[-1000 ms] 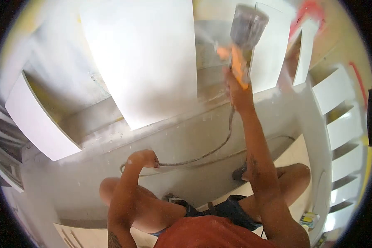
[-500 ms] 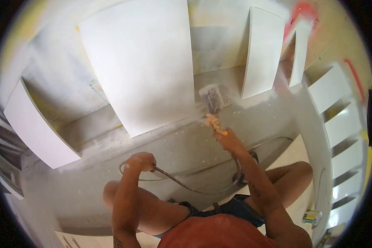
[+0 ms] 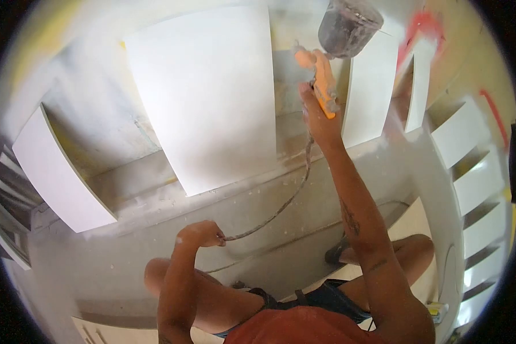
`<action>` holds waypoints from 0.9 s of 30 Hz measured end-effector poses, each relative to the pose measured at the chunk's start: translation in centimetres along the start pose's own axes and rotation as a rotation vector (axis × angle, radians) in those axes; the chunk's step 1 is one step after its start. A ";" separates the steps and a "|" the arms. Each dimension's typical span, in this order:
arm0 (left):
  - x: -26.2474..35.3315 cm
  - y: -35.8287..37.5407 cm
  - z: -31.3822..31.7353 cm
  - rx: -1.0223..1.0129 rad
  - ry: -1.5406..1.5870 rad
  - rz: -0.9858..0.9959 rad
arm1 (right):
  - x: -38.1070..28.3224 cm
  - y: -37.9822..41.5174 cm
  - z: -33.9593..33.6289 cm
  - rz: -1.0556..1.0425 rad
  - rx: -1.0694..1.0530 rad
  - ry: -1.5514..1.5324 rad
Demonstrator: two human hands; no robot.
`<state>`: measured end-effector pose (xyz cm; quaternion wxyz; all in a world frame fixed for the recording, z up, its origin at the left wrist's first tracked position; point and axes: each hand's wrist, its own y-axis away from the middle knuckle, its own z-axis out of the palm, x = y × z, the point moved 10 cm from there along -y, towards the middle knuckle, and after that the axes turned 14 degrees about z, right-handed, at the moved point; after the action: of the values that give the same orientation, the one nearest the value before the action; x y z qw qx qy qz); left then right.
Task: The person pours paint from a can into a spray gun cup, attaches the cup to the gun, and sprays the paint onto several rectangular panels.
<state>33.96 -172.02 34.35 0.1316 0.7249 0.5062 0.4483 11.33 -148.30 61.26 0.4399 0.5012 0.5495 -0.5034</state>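
My right hand (image 3: pixel 320 117) is wrapped round the handle of an orange paint spray gun (image 3: pixel 324 80), raised at the upper right of centre. A dark, paint-crusted cup (image 3: pixel 348 28) sits on the gun. From the gun's handle a hose (image 3: pixel 292 200) curves down to my left hand (image 3: pixel 203 234), which is closed round it above my left knee. Left of the gun, a large white panel (image 3: pixel 212 97) leans against the wall. Behind the cup stands a narrower white panel (image 3: pixel 370 92), partly covered by it.
A tilted white panel (image 3: pixel 63 172) stands at the left. Another slim white panel (image 3: pixel 418 86) and several small white boards (image 3: pixel 458 132) line the right side. More hose (image 3: pixel 275 246) lies across the grey floor (image 3: pixel 137 258). A pale board (image 3: pixel 415 229) lies by my right leg.
My right hand has lifted the spray gun up and slightly right, from near the floor to the panels' upper part. The hose between my hands has risen with it. My left hand moved slightly right.
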 end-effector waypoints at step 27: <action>-1.5 0.7 -0.3 0.046 -0.089 -0.033 | 7.0 2.7 0.5 0.109 -0.058 0.191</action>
<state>34.02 -173.71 34.24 0.1447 0.7386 0.5217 0.4017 13.21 -148.09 53.98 0.4266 0.5629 0.5753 -0.4126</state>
